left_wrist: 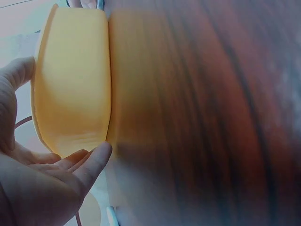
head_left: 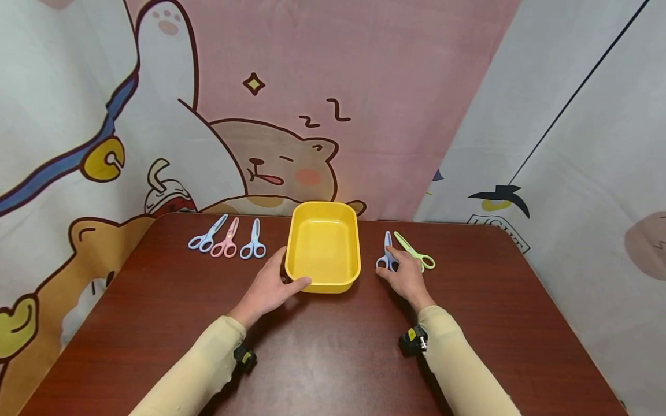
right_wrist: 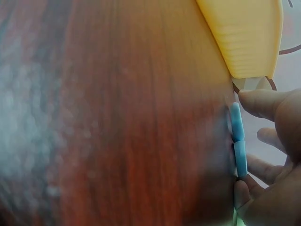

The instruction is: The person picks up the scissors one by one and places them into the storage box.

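Note:
A yellow plastic bin [head_left: 293, 248] stands on the table. My left hand [head_left: 267, 289] holds its near left corner, thumb on the near rim and fingers along the left side. In the left wrist view the thumb touches the rim and a fingertip reaches the bottom edge. To the right of the bin, my right hand [head_left: 406, 277] is over blue scissors [head_left: 387, 240], thumb beside the handles and fingers spread above them. The right wrist view shows the blue handles [right_wrist: 240, 157] flat on the table. Partly under that hand lie green scissors [head_left: 408, 247].
Left of the bin lie blue scissors [head_left: 210, 233], pink scissors [head_left: 229, 240] and a second blue pair [head_left: 255, 234], blades pointing away. A cartoon-printed cloth [head_left: 374, 104] hangs behind the dark wooden table [head_left: 338, 352].

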Action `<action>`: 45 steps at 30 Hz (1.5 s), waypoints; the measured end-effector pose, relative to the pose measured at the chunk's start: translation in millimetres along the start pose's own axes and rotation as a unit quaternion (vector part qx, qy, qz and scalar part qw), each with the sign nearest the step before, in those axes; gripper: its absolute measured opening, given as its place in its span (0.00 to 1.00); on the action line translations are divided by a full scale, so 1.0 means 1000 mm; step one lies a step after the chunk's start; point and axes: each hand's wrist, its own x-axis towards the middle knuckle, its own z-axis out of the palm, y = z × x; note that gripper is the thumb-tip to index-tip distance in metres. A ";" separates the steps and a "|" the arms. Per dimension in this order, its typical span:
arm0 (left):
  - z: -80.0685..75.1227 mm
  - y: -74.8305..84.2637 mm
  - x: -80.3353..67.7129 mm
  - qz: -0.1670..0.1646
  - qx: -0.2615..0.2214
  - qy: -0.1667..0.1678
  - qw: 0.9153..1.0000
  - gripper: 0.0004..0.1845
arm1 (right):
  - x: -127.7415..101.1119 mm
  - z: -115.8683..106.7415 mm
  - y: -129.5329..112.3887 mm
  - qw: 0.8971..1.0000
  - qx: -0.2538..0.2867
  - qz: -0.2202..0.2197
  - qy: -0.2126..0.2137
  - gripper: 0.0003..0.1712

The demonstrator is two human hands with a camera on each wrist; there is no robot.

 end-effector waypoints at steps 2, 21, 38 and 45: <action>0.001 -0.001 0.000 -0.005 -0.013 0.000 1.000 0.49 | 0.000 0.001 0.000 1.000 -0.004 0.004 -0.002 0.37; 0.006 -0.001 -0.003 -0.057 -0.080 -0.008 0.995 0.49 | 0.000 0.004 -0.005 0.998 -0.028 0.046 -0.015 0.36; 0.006 -0.002 -0.003 -0.075 -0.098 -0.010 0.992 0.50 | -0.001 0.006 -0.007 0.999 -0.028 0.034 0.007 0.32; 0.006 -0.002 -0.004 -0.080 -0.099 -0.012 0.992 0.50 | 0.001 0.007 -0.006 0.999 -0.020 0.034 0.015 0.32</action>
